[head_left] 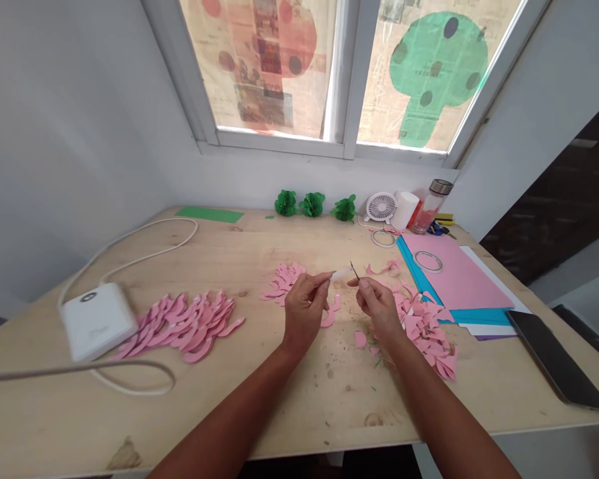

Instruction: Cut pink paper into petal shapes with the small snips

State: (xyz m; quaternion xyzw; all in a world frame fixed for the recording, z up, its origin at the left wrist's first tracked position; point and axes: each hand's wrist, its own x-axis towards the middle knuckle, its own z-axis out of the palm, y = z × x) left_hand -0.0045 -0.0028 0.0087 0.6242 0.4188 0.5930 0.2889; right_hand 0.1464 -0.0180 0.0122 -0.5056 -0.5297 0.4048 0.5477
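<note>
Glass and steel-capped, the bottle [430, 207] stood far right, pink showing low in it or through it. My left hand [303, 307] pinched a small white strip [341, 273] above the table [339, 419], beside the slim dark tool [354, 269] pinched in my right hand [378, 305]; curved pink cutouts [194, 326] lay left, pink scraps [429, 332] right.
</note>
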